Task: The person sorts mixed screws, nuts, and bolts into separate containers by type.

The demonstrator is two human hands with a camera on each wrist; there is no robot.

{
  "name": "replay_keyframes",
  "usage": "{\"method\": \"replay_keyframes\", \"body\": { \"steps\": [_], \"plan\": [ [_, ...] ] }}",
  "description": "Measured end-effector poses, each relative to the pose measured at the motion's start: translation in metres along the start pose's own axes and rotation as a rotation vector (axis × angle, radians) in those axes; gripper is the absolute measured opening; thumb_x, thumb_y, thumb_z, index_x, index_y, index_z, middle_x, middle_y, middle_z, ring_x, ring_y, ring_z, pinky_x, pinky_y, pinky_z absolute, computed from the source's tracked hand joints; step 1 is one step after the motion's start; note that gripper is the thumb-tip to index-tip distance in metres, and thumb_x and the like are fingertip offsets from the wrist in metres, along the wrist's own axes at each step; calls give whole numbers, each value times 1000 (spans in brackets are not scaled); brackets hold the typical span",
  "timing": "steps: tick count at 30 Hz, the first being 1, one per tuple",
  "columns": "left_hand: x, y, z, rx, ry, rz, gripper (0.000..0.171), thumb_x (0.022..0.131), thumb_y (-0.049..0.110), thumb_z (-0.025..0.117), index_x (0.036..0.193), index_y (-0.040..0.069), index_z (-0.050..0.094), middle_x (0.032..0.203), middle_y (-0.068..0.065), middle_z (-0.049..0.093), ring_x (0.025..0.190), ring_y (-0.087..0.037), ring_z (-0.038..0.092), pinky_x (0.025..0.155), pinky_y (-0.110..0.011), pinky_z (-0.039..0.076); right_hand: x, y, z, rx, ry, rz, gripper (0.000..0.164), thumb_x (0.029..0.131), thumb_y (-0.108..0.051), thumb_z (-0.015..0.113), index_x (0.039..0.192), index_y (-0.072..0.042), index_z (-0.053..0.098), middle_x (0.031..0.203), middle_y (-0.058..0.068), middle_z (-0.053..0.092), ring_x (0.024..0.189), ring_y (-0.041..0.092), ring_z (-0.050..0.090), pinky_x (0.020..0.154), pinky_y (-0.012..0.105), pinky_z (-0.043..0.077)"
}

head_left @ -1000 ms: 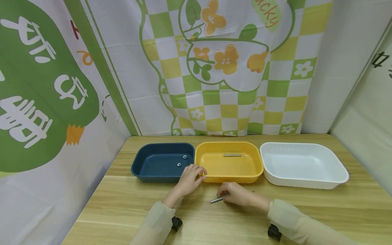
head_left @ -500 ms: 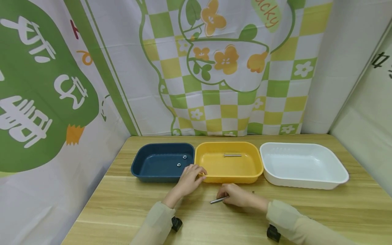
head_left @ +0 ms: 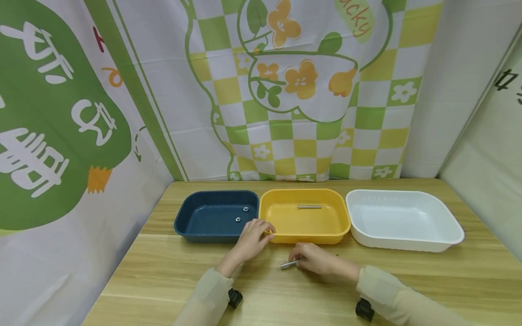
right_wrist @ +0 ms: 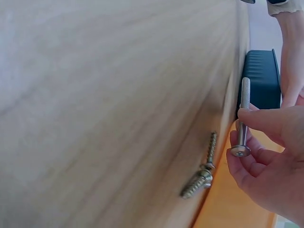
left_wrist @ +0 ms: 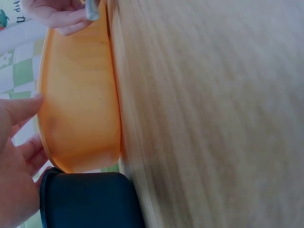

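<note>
Right hand (head_left: 311, 258) pinching bolt (right_wrist: 245, 98), long axis crosswise, tip (head_left: 282, 266) leftward

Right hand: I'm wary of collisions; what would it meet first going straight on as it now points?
Probably the left hand, at the yellow tray; depth is unclear, so the right hand might brush the tray's near wall first.

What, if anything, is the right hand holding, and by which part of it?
A metal bolt, by its shank: the right hand pinches it between head and threaded end, leaving both ends exposed.
</note>
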State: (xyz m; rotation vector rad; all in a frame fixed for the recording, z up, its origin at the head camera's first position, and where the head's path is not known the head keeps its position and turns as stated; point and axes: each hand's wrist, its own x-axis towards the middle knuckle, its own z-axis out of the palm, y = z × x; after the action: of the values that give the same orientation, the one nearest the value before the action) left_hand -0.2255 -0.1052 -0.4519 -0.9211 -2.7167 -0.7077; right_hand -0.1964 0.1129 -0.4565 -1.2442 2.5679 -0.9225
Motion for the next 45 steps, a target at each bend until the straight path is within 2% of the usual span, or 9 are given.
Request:
{"method": "replay_keyframes", "body": {
  "steps": [7, 13, 31, 38, 45],
  "plan": [
    [0, 0, 0, 1, 3, 1, 9, 85, 20, 58, 92, 14, 59, 87, 2, 54, 88, -15, 45, 89, -39, 32, -2, 1, -5, -11, 31, -29, 15, 77, 7, 57, 86, -2, 64, 82, 3, 57, 75, 10, 52, 65, 22, 43],
    [0, 1, 0, 5, 16, 13, 9, 84, 20, 59, 92, 15, 59, 86, 3, 55, 87, -14, 46, 87, -39, 33, -6, -1, -10, 14, 58, -41, 15, 78, 8, 56, 89, 0, 63, 84, 5, 55, 76, 15, 54, 66, 24, 45],
    [0, 0, 1, 14, 19, 18, 10, 84, 21, 59, 92, 15, 59, 86, 3, 55, 87, -14, 46, 88, -38, 32, -13, -10, -24, 51, 91, 15, 15, 82, 4, 54, 93, -1, 63, 86, 6, 54, 74, 5, 48, 64, 21, 43],
    [0, 0, 1, 16, 19, 21, 10, 85, 21, 59, 93, 15, 59, 86, 3, 55, 87, -14, 45, 88, -38, 32, -14, -10, -29, 49, 120, 28, 14, 82, 4, 55, 93, -1, 62, 86, 6, 54, 78, 14, 53, 67, 23, 45],
    [0, -2, 3, 5, 29, 26, 10, 84, 20, 60, 92, 15, 59, 86, 3, 55, 86, -14, 46, 87, -38, 33, -13, -11, -35, 52, 151, 19, 13, 83, 4, 54, 94, 1, 60, 86, 8, 55, 77, 10, 53, 67, 23, 46]
  ]
}}
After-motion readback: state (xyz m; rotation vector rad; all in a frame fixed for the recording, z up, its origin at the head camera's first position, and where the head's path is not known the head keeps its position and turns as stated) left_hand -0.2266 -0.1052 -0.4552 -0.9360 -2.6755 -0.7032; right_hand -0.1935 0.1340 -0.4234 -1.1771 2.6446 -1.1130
